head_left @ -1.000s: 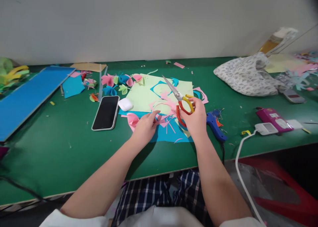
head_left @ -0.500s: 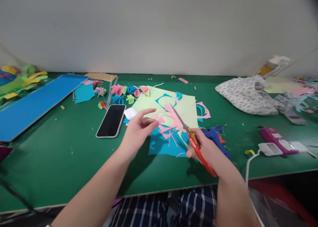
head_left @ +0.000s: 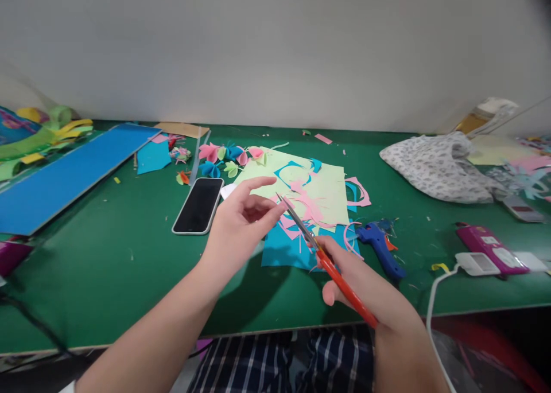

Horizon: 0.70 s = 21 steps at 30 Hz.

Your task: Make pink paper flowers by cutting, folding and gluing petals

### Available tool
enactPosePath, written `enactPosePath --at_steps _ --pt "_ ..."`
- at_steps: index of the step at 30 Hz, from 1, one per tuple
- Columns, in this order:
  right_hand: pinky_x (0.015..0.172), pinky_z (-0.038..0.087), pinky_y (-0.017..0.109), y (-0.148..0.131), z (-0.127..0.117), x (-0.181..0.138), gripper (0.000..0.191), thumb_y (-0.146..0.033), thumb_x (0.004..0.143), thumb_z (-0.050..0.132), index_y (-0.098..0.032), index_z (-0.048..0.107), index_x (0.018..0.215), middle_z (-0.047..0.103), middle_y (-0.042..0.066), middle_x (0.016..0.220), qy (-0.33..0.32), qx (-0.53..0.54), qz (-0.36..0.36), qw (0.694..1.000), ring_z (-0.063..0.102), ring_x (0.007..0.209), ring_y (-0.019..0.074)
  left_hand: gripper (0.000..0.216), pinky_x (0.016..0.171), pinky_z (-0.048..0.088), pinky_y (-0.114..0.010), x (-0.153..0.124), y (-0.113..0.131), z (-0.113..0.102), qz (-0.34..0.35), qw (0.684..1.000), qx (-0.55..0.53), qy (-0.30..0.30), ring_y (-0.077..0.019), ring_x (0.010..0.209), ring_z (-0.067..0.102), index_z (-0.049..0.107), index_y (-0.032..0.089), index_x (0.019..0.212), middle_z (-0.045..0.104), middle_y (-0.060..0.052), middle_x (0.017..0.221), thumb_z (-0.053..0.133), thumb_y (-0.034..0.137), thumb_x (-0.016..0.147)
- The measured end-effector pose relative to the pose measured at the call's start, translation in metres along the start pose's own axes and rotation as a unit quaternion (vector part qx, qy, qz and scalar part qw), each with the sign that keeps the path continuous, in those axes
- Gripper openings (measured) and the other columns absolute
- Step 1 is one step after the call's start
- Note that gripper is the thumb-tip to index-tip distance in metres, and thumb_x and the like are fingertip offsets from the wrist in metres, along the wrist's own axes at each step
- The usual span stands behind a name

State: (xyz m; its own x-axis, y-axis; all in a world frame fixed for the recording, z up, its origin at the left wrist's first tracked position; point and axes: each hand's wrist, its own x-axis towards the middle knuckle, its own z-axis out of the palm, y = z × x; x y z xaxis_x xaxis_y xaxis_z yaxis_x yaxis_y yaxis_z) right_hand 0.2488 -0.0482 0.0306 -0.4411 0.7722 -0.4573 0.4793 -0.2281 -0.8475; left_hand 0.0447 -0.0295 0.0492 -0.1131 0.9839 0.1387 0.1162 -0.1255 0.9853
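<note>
My left hand (head_left: pixel 243 218) hovers over the paper pile, thumb and fingers in a pinch. What looks like a small piece of pink paper (head_left: pixel 275 198) shows at the fingertips, mostly hidden by them. My right hand (head_left: pixel 346 269) is wrapped round the red-handled scissors (head_left: pixel 342 281), their narrow blades nearly closed and pointing up and left to my left thumb. Beneath the hands lie a pale green sheet (head_left: pixel 329 181), a blue sheet (head_left: pixel 275 256) and pink paper scraps (head_left: pixel 307 201). A blue ring-shaped offcut (head_left: pixel 282 170) rests on the green sheet.
Left of the pile are a phone (head_left: pixel 198 206) and folded paper flowers (head_left: pixel 232 153). A blue glue gun (head_left: pixel 383 249) lies to the right, with a patterned cloth (head_left: pixel 434 166) behind it. Farther right is a magenta device (head_left: pixel 488 245) by a white cable. A long blue board (head_left: pixel 77 172) lies far left.
The scissors have swung left and their blades have come nearer together, now at my left thumb. My left hand has shifted slightly right. The view has moved a little.
</note>
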Motion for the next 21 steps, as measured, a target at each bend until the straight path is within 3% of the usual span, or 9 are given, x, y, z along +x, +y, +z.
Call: enactPosePath --at_steps 7,14,21 --pt "0.05 0.029 0.023 -0.0005 0.0004 0.0028 0.027 -0.031 0.079 0.057 -0.03 0.047 0.104 0.059 -0.004 0.08 -0.018 0.06 0.012 0.998 0.057 0.055 0.0116 0.038 0.058 0.052 -0.025 0.0013 0.0044 0.0 -0.017 0.999 0.011 -0.045 -0.0132 0.062 0.062 0.053 0.024 0.109 0.062 0.003 0.067 0.067 0.024 0.074" --pt "0.053 0.036 0.024 0.0002 -0.0015 0.0041 0.045 -0.037 0.068 0.071 -0.029 0.049 0.107 0.063 -0.002 0.081 0.002 -0.011 0.001 1.0 0.059 0.062 0.0159 0.038 0.059 0.052 -0.024 0.0043 0.0032 -0.0024 -0.022 0.997 0.0 -0.075 -0.0129 0.064 0.062 0.053 0.024 0.111 0.06 0.004 0.067 0.065 0.021 0.074" --pt "0.048 0.035 0.025 0.0032 0.001 0.0068 0.033 -0.037 0.07 0.068 -0.029 0.054 0.098 0.064 -0.002 0.075 0.017 0.024 -0.016 0.999 0.058 0.054 0.0151 0.039 0.056 0.05 -0.023 0.0055 0.0018 0.0 -0.022 0.996 -0.002 -0.083 -0.013 0.061 0.06 0.054 0.023 0.11 0.061 0.002 0.065 0.066 0.021 0.073"
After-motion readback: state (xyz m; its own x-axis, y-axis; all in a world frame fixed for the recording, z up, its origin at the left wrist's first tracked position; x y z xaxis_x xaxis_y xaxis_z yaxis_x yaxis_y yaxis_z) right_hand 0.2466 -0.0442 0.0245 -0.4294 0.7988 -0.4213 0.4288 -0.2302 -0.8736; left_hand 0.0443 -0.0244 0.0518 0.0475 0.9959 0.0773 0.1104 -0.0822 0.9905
